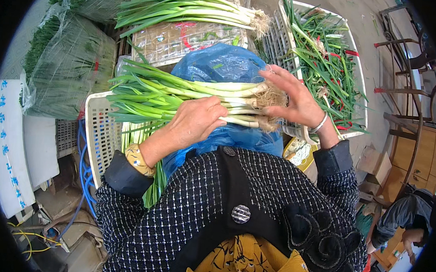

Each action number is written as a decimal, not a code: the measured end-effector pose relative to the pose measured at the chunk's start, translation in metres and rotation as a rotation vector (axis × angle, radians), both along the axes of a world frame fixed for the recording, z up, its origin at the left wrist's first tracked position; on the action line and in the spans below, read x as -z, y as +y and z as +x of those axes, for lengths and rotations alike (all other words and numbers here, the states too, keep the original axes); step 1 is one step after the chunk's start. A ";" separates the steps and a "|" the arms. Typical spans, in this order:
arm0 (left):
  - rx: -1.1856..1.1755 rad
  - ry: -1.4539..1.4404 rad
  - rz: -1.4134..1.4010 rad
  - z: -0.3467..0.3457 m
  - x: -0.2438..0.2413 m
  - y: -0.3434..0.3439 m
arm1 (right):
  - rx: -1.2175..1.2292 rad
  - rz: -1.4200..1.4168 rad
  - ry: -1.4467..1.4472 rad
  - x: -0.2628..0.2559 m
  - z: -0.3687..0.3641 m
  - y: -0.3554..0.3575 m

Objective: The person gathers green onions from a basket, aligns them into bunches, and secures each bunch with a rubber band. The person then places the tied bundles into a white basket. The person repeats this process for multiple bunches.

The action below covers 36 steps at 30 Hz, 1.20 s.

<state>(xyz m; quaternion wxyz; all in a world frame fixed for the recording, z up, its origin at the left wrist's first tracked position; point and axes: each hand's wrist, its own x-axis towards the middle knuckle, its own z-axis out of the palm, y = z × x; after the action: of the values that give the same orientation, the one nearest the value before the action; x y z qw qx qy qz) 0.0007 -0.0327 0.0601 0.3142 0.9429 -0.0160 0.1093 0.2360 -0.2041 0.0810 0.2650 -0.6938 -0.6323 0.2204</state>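
My left hand (196, 118) grips a bunch of green garlic stalks (238, 94) around the lower white part, palm down. The green leaves (142, 91) point left and the stringy roots (273, 98) point right. At the root end is my right hand (297, 97), its thumb and fingers spread apart around the roots; whether it touches them I cannot tell. The bunch lies across blue plastic sheeting (222, 62) over my lap. A second bunch of green garlic (195, 11) rests beyond it on an upturned white plastic crate (160, 46).
At right stands a white crate (364, 103) of loose leaves and red ties. A yellow basket (307, 161) holds string. At left are a perforated crate (100, 130) with more stalks, plastic-wrapped greens (73, 69) and a blue hose (85, 166). Another person (402, 216) is at lower right.
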 end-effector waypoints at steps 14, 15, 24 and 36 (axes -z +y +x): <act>-0.294 -0.361 0.304 0.028 0.066 -0.019 | -0.049 0.123 -0.420 -0.001 -0.023 0.019; -0.294 -0.363 0.310 0.029 0.067 -0.021 | -0.027 0.138 -0.473 0.002 -0.028 0.015; -0.217 -0.251 0.299 0.017 0.015 0.003 | 0.034 0.197 -0.535 0.041 -0.028 0.003; -0.104 0.173 0.343 0.034 0.037 -0.006 | -0.008 -0.099 0.017 0.007 -0.005 0.013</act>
<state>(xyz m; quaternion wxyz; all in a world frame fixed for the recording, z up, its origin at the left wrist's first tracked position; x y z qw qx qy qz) 0.0350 -0.0387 0.0230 0.1429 0.9881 0.0413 0.0398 0.2309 -0.1907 0.0740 0.2351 -0.7016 -0.6211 0.2585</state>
